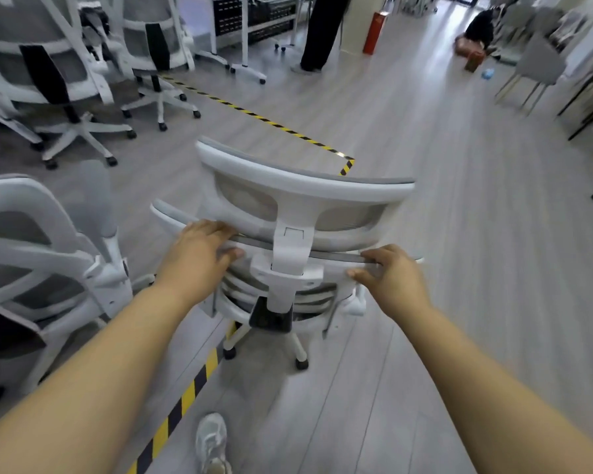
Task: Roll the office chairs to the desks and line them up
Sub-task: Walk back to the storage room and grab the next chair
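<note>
A white office chair (298, 200) with grey mesh back and headrest stands on its castors in front of me, back turned toward me. My left hand (202, 251) grips the top edge of its backrest on the left of the headrest post. My right hand (387, 278) grips the same edge on the right. The picture is blurred by motion. The chair's seat is hidden behind its back.
Another white chair (48, 254) is close on my left, and two more (59, 73) stand at the back left. Yellow-black floor tape (254, 114) crosses ahead. A standing person (319, 32), a desk frame (243, 35), a red box (374, 32) and grey chairs (534, 66) lie further ahead.
</note>
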`<state>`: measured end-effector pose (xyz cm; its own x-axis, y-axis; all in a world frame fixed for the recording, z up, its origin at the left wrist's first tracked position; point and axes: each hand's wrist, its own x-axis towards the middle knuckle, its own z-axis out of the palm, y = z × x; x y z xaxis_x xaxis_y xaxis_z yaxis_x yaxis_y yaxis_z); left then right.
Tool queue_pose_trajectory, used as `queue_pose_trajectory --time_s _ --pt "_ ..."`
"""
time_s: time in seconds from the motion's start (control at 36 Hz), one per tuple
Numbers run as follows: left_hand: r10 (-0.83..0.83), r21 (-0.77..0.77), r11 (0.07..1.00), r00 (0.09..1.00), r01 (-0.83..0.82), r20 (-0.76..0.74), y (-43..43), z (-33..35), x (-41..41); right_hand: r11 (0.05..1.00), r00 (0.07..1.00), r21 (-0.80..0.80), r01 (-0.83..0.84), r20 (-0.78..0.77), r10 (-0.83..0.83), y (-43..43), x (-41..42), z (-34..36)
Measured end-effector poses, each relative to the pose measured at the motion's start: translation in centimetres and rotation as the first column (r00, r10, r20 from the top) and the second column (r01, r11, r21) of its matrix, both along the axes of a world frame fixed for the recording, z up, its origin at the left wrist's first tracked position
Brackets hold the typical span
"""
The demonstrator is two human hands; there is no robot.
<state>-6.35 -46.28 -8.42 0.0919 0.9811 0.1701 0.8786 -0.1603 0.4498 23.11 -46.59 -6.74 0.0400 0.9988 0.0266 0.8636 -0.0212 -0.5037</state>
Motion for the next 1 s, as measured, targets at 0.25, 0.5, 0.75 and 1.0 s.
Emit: queue_pose_trajectory --time_s 0.25,0.5,0.75,1.0 --pt "0.046 0.027 0.999 0.998 -0.047 0.033 9.1 0.0 -5.1 0.999 0.999 0.007 -0.042 0.034 0.041 11.0 -5.0 -0.1" --pt "0.103 0.036 0.994 0.993 -0.105 0.052 18.5 0.7 -11.1 0.996 0.996 -0.023 -0.089 0.027 0.090 22.1 -11.5 0.5" --pt "0.200 0.039 0.979 0.978 -0.202 0.058 26.2 0.2 -16.6 0.986 0.984 -0.012 -0.166 0.059 0.167 31.7 -17.4 0.2" --pt "0.273 0.051 0.960 0.961 -0.275 0.041 32.7 -0.4 -21.3 0.960 0.950 0.006 -0.280 0.143 0.277 40.2 -21.9 -0.2"
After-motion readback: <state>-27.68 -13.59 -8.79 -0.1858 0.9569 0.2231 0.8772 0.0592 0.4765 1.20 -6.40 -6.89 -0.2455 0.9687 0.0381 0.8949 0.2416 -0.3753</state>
